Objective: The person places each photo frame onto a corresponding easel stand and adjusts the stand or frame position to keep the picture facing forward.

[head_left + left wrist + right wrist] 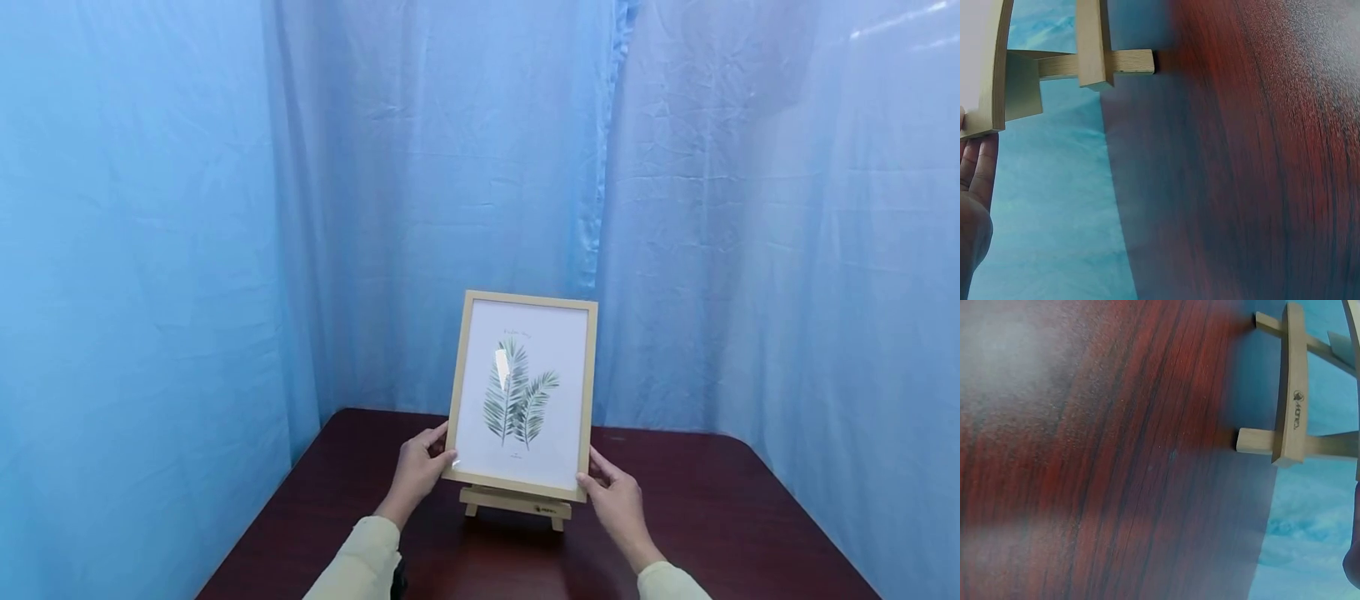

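A picture frame [525, 392] with a light wood border and a print of green palm leaves is held upright by both hands, slightly tilted sideways. My left hand [420, 468] grips its lower left side, thumb on the front and fingers behind. At the lower right corner, my right hand [617, 500] pinches the border the same way. Just below the frame stands a small wooden easel [516, 502], its upper part hidden behind the picture. The left wrist view shows a gap between the frame's lower edge [997, 81] and the easel's ledge [1091, 47].
The easel stands on a dark red-brown wood-grain table [697, 508] with rounded far corners. Light blue curtains [465, 167] hang behind and along both sides of it. A dark logo marks the front of the easel's ledge [1291, 394] in the right wrist view.
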### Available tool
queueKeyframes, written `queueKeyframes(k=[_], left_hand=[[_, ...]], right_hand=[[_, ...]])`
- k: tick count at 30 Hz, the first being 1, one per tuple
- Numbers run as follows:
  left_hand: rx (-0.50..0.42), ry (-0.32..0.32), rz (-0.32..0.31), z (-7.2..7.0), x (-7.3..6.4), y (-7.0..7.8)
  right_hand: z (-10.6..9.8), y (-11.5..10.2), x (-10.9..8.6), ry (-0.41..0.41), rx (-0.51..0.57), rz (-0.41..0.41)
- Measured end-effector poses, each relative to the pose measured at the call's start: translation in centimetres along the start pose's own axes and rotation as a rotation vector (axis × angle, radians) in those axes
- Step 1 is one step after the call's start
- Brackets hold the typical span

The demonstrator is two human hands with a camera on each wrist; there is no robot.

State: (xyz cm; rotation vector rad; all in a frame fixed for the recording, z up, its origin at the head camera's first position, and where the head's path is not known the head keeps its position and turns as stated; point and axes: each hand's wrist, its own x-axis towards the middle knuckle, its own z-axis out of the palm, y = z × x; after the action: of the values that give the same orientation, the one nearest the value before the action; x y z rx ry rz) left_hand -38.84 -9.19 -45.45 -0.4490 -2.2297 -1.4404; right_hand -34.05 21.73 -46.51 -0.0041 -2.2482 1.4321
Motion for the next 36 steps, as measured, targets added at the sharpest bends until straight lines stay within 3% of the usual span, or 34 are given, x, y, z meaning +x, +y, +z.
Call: queueKeyframes(k=[12, 18, 27, 36], left_hand=[[-0.001, 0.09, -0.004, 2.4, 0.2, -1.9], [-0.025, 0.126, -0.049, 3.3, -0.2, -2.7], [0.004, 0.154, -0.089, 3.8, -0.9, -3.9], [0.007, 0.184, -0.117, 3.8, -1.1, -3.7]], right_hand=[[1.0, 1.7, 1.2, 0.021, 0.009, 0.014], [1.6, 2.9, 1.3, 0.032, -0.028, 0.018], [3.1, 4.3, 0.8, 0.036, -0.003, 0.051], [3.7, 4.2, 1.7, 0.006, -0.027, 0.069]])
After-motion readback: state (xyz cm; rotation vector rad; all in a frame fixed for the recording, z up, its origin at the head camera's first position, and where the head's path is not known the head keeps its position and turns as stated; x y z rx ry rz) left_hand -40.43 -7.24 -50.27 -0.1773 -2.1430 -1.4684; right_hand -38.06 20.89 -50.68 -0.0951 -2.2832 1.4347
